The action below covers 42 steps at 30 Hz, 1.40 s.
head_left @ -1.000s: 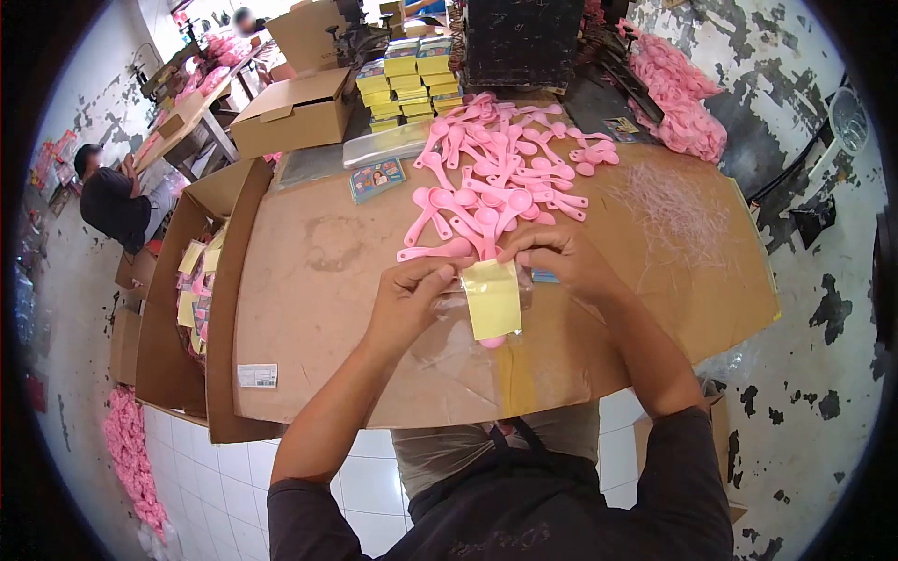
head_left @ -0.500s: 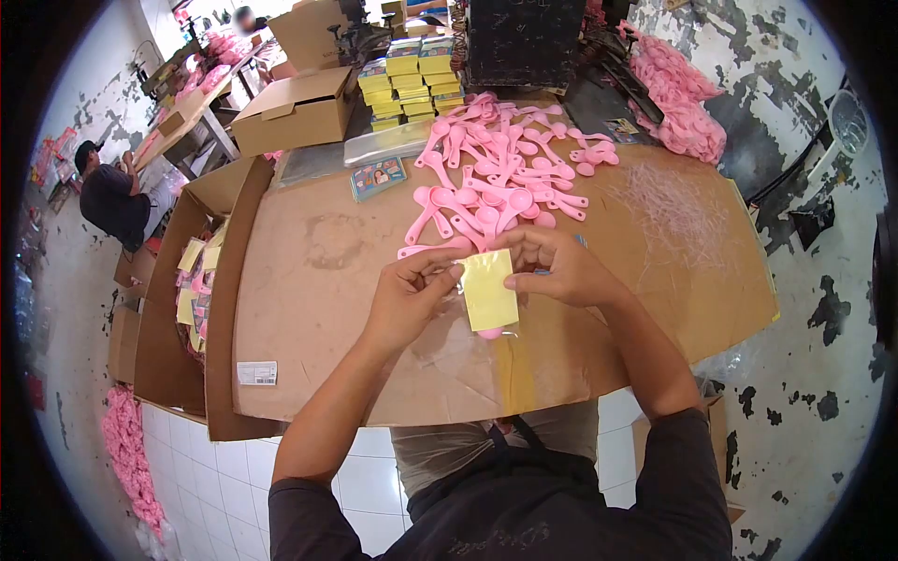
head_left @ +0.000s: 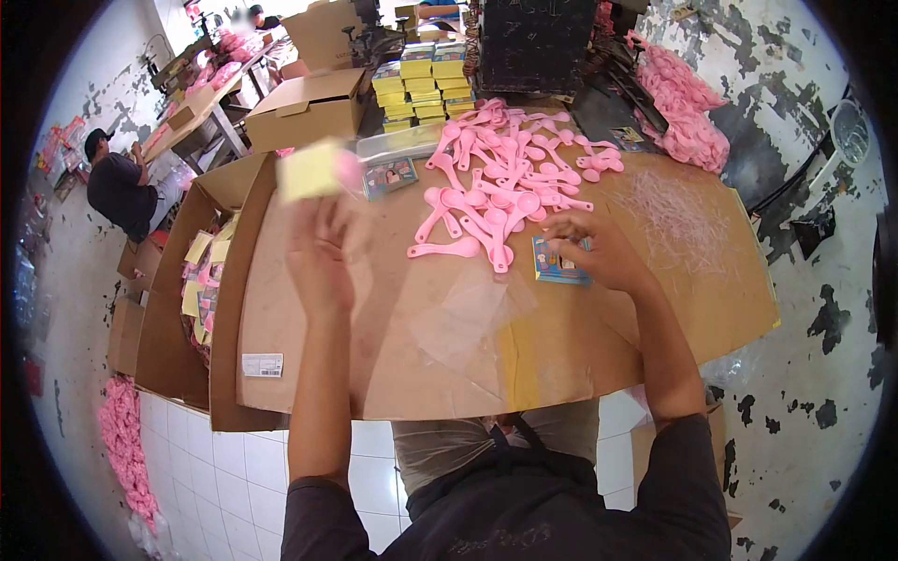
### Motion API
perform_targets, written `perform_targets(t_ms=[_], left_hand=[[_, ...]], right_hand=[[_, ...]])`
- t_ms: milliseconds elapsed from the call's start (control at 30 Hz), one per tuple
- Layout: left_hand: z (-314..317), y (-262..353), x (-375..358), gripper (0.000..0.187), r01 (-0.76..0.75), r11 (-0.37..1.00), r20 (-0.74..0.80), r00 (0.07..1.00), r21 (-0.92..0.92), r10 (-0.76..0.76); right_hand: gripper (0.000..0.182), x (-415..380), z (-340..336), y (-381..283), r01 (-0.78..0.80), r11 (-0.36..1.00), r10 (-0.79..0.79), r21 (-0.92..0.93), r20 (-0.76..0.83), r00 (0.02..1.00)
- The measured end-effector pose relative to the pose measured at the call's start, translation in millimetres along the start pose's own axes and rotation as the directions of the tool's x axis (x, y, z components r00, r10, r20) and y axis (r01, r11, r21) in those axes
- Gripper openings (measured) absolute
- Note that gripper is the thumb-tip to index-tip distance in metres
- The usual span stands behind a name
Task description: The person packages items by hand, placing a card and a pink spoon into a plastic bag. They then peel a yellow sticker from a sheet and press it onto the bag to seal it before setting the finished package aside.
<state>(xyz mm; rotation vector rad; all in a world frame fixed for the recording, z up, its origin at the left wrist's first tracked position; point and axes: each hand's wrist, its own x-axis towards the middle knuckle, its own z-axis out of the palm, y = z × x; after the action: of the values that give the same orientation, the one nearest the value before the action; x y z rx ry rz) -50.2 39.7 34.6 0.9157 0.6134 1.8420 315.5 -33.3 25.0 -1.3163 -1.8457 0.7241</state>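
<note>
A blurred packet with a yellow card [head_left: 311, 172] and a pink end is at the left, above the cardboard sheet. My left hand [head_left: 327, 245] is just below it, its fingertips at the packet's lower edge; motion blur hides whether they grip it. My right hand [head_left: 597, 247] is over a small stack of blue printed cards [head_left: 559, 266], fingers bent and apart, holding nothing visible. Pink measuring spoons [head_left: 505, 201] lie in a pile between the hands, farther back. Clear plastic bags [head_left: 463, 323] lie flat in front of the pile.
An open carton [head_left: 201, 280] holding packets stands at the left. Stacked yellow cards [head_left: 421, 84], a closed-up carton [head_left: 309, 107] and a black machine [head_left: 533, 47] are behind. Clear strips [head_left: 669, 215] lie right. A person [head_left: 122, 187] sits far left.
My left hand and the packet have moved left and away from me. My right hand has left the packet and moved right, over the blue cards. More of the clear bags shows.
</note>
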Motion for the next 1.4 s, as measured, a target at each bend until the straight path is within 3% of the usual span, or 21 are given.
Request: perform_targets(t_ms=[67, 167, 267, 333, 400, 467, 567, 667, 733, 867, 967, 1067, 1133, 1233, 1333, 1400], left_hand=[[-10.1, 6.1, 12.6, 0.045, 0.002, 0.985, -0.108, 0.994, -0.173, -0.021], [-18.0, -6.5, 11.8, 0.045, 0.019, 0.997, -0.045, 0.999, -0.081, -0.023], [-13.1, -25.2, 0.5, 0.042, 0.094, 0.915, 0.092, 0.986, 0.393, -0.141], [-15.0, -38.9, -7.5, 0.038, -0.052, 0.725, 0.261, 0.949, 0.686, -0.179], [-8.9, -42.8, -21.4, 0.037, -0.18, 0.524, 0.361, 0.894, 0.832, -0.265], [8.5, -32.3, -41.6, 0.038, -0.261, 0.37, 0.397, 0.844, 0.891, -0.36], [12.2, -36.5, -50.8, 0.038, -0.501, 0.39, 0.627, 0.7, 0.773, -0.343], [16.2, -39.7, -61.6, 0.031, -0.49, 0.381, 0.614, 0.701, 0.784, -0.363], [9.4, -48.7, -63.5, 0.027, -0.411, 0.426, 0.575, 0.712, 0.806, -0.402], [7.5, -50.9, -62.6, 0.017, -0.212, 0.49, 0.479, 0.708, 0.845, -0.519], [4.9, -52.0, -59.6, 0.021, 0.109, 0.662, 0.432, 0.677, 0.742, -0.596], [7.1, -50.6, -59.6, 0.041, 0.466, 0.732, 0.407, 0.62, 0.497, -0.671], [11.3, -47.7, -57.9, 0.052, 0.463, 0.756, 0.455, 0.607, 0.463, -0.651], [12.9, -44.8, -55.7, 0.061, 0.477, 0.759, 0.505, 0.567, 0.443, -0.651], [17.5, -44.8, -58.8, 0.065, 0.53, 0.732, 0.517, 0.521, 0.429, -0.68], [22.3, -43.0, -61.6, 0.066, 0.54, 0.71, 0.491, 0.514, 0.452, -0.703]], right_hand=[[0.032, -2.9, -6.2, 5.1, -0.054, 0.997, 0.052, -0.055, -0.045, 0.998], [0.033, -6.1, -10.6, 4.0, -0.111, 0.983, 0.103, -0.147, -0.06, 0.993], [0.038, -7.5, -15.0, 11.2, -0.068, 0.966, 0.063, -0.251, -0.028, 0.998], [0.042, -9.4, -18.9, 9.7, -0.031, 0.938, 0.044, -0.345, 0.028, 0.999], [0.043, -12.0, -19.3, 18.2, 0.038, 0.928, -0.007, -0.371, 0.084, 0.996], [0.043, -13.7, -20.3, 22.0, 0.059, 0.921, -0.016, -0.384, 0.114, 0.993], [0.045, -12.2, -19.8, 20.8, 0.017, 0.924, 0.015, -0.383, 0.079, 0.997], [0.045, -12.7, -18.6, 23.3, -0.021, 0.911, 0.028, -0.412, 0.011, 1.0], [0.043, -10.6, -18.5, 32.4, -0.026, 0.874, 0.035, -0.486, 0.009, 0.999], [0.029, -9.0, -20.4, 21.6, -0.062, 0.917, 0.051, -0.395, -0.04, 0.998], [0.021, -6.7, -21.2, 26.7, -0.089, 0.959, 0.075, -0.271, -0.06, 0.995], [0.019, -9.0, -21.4, 17.2, -0.105, 0.975, 0.095, -0.194, -0.059, 0.994], [0.02, -8.5, -20.5, 16.0, -0.071, 0.968, 0.054, -0.241, -0.078, 0.996], [0.019, -7.6, -11.5, 15.7, -0.113, 0.993, 0.115, 0.035, -0.079, 0.99], [0.019, -6.4, 13.4, 4.8, -0.022, 0.972, 0.036, 0.235, -0.056, 0.998], [0.02, -6.1, 30.8, -3.6, -0.063, 0.931, 0.084, 0.359, -0.043, 0.996]])
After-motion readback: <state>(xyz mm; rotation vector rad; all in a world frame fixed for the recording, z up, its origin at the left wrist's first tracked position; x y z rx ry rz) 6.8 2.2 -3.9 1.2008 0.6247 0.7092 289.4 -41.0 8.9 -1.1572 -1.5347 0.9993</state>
